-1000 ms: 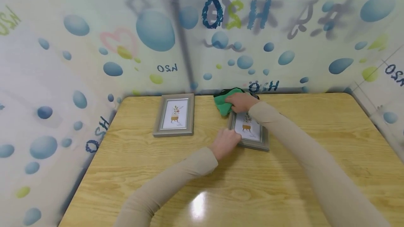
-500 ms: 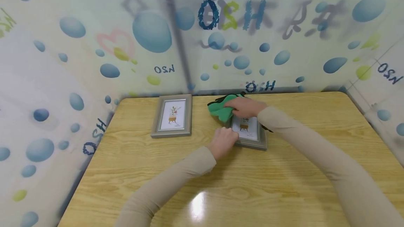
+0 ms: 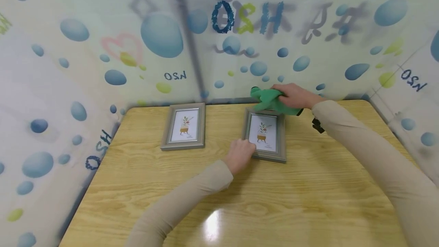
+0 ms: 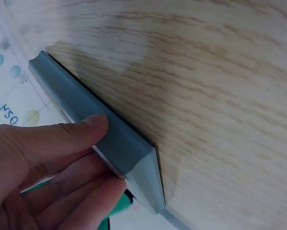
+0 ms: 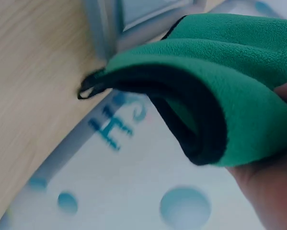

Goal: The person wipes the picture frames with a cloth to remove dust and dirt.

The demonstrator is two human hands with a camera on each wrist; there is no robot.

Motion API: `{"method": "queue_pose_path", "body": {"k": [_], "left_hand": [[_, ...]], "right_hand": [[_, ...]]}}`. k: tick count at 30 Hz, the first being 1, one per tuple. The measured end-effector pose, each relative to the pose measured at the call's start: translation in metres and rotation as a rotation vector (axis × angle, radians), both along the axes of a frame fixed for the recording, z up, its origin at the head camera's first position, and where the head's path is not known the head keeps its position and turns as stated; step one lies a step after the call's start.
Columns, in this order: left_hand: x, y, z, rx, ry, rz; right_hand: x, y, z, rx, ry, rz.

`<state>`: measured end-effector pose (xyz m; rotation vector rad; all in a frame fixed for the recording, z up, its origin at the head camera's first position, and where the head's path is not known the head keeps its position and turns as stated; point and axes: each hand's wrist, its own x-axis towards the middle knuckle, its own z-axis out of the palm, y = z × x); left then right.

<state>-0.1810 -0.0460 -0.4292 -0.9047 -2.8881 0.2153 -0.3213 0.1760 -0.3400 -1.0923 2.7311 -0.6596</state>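
Observation:
A grey picture frame [image 3: 282, 136] with a potted-plant print lies face up at the middle of the table. My left hand [image 3: 239, 154] grips its near left corner; in the left wrist view the thumb presses on the moulded edge [image 4: 86, 100] and the fingers lie along the other side. At the far end of this frame, my right hand [image 3: 297, 95] holds a bunched green cloth [image 3: 271, 100] with black trim. Up close, the cloth [image 5: 248, 105] shows its fleecy pile, folded edge and a small black loop. Part of the right hand is hidden behind it.
A second, matching picture frame [image 3: 202, 125] lies to the left on the wooden table [image 3: 171, 186]. The patterned wall [image 3: 151, 87] rises right behind the table's far edge. Something small and black [image 3: 317, 125] shows under the right wrist.
My right hand has moved to the right and away from me with the cloth, off the picture, which now shows whole. The left hand keeps its grip on the frame's corner.

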Motion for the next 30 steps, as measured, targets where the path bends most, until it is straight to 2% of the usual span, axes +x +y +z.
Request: {"method": "queue_pose_path", "body": {"k": [12,18,22,24,28,30], "left_hand": [[0.005,0.000,0.000,-0.027,0.031,0.017],[0.002,-0.009,-0.003,0.030,-0.001,0.022],[-0.003,-0.020,-0.005,0.052,0.035,0.048],[-0.005,-0.024,-0.006,0.042,0.067,0.068],[-0.009,-0.030,-0.007,0.021,0.104,0.093],[-0.011,-0.032,-0.007,0.020,0.098,0.094]], "right_hand": [[-0.004,0.059,0.013,0.146,-0.002,-0.087],[-0.007,0.079,0.023,0.288,0.053,-0.108],[-0.008,0.086,0.024,0.429,0.142,-0.117],[-0.006,0.086,0.019,0.480,0.233,-0.096],[0.006,0.077,-0.002,0.496,0.423,-0.042],[0.016,0.070,-0.017,0.473,0.479,-0.014]]}}
